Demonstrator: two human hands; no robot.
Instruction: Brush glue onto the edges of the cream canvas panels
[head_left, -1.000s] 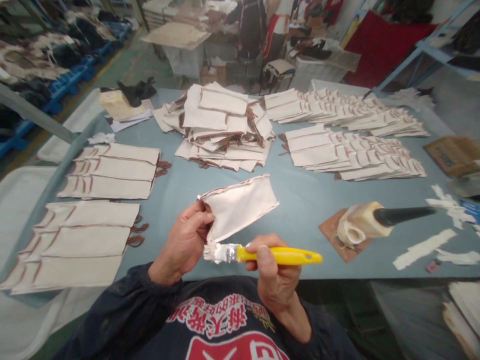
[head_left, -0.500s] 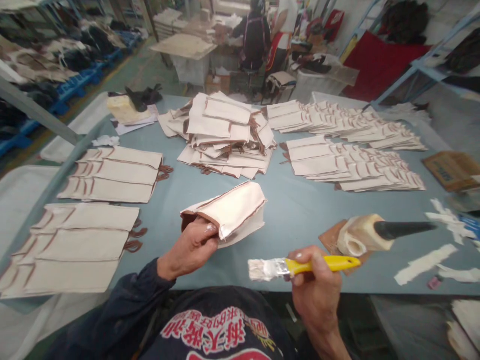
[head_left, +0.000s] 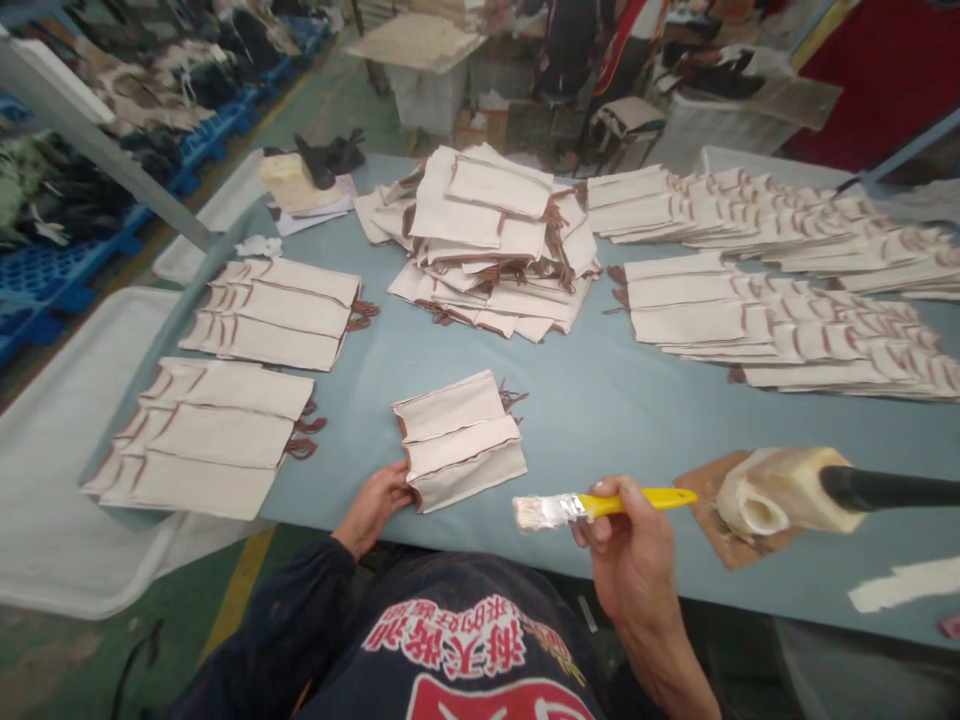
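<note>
A cream fabric piece [head_left: 461, 435] with brown edging lies flat near the front middle of the table, its brown cords pointing right. My left hand [head_left: 379, 500] pinches its lower left corner. In my right hand [head_left: 630, 545] is a yellow-handled brush [head_left: 600, 503], its pale-coated bristles pointing left above the table's front edge. Right of that hand, a cut-open plastic container [head_left: 799, 490] with a black handle lies on a brown board [head_left: 731, 550]. A heaped pile of similar cream pieces [head_left: 487, 240] sits behind the middle.
Overlapping rows of cream pieces lie at the left [head_left: 225, 430] and right [head_left: 780, 310] of the blue-green table [head_left: 585, 400]. A yellowish block [head_left: 300, 185] with black cloth is at the back left. White strips [head_left: 904, 583] lie at the front right. People are partly visible beyond.
The fabric piece went from raised and opened around my left fingers to flat on the table. My left hand moved to its corner. The brush remains in my right hand. The view has shifted.
</note>
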